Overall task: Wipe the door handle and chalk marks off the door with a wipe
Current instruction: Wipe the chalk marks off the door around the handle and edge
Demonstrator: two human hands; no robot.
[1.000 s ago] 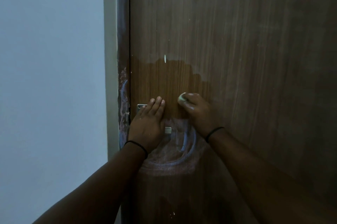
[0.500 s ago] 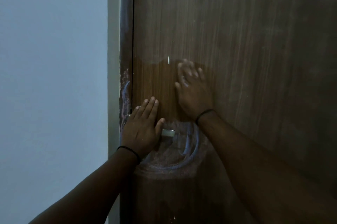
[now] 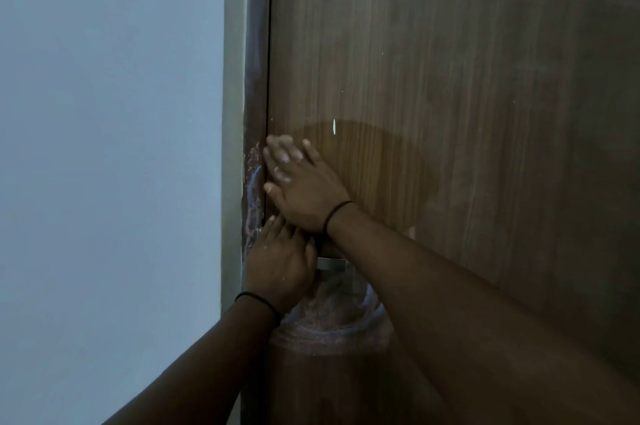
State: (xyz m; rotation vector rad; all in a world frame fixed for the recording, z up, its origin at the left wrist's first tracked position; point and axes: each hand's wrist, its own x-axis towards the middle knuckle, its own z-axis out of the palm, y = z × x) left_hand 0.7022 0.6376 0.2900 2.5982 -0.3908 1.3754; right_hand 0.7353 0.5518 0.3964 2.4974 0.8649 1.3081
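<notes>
A brown wooden door [image 3: 450, 95] fills the right of the head view. My right hand [image 3: 304, 185] lies flat on it at its left edge, fingers spread and pointing up. The wipe is hidden under that hand. My left hand [image 3: 280, 268] sits just below, over the metal door handle [image 3: 333, 264], with only a short silver end of the handle showing. Pale curved chalk marks [image 3: 332, 324] smear the door below the handle. More chalk [image 3: 254, 182] streaks the door frame beside my right hand. A darker damp patch [image 3: 377, 161] spreads to the right of that hand.
A plain white wall [image 3: 104, 147] takes up the left half, with the grey-and-brown door frame [image 3: 235, 78] between it and the door. A small white fleck [image 3: 334, 126] sits on the door above my right hand. The light is dim.
My right hand has slid up and then left across the door to its edge, widening the damp patch. My left hand has stayed on the handle. The camera has moved closer.
</notes>
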